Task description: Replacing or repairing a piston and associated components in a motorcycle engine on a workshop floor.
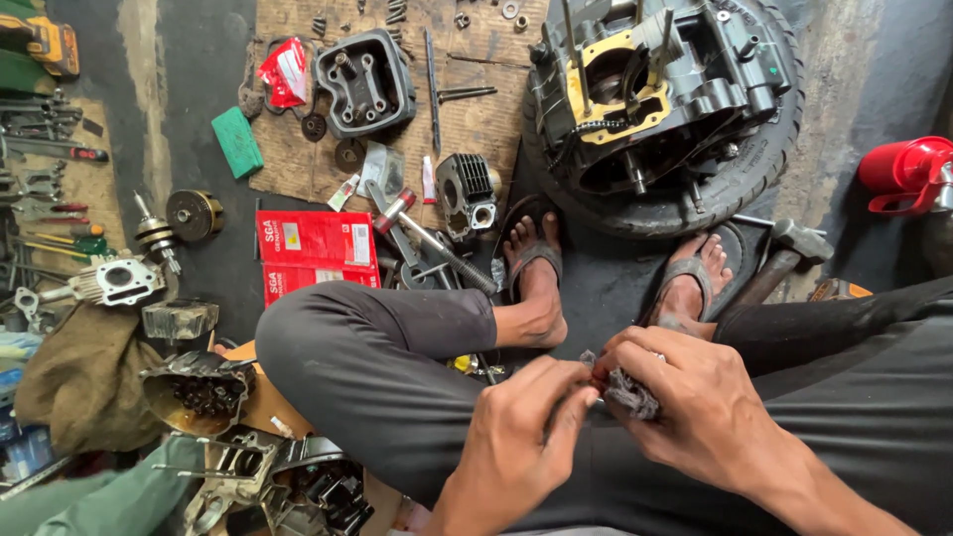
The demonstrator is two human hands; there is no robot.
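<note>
Both hands, left point(521, 437) and right point(685, 402), pinch a grey rag point(627, 395) round a small part | wiping unfinished | engine point(655, 84) open on tyre point(764, 149), floor's far edge.

Packages around the red box point(316, 249) on the workshop floor

Flat rectangular carton, red with white panels and a small yellow patch, lying just beyond the bent knee. Up-left of it, a crumpled red-and-white plastic pouch point(285, 71) on the cardboard sheet point(298, 149); below that pouch, a plain green packet point(237, 142). Just up-right of it, a clear sachet point(377, 167) and a small white-and-red tube point(428, 180)
</note>
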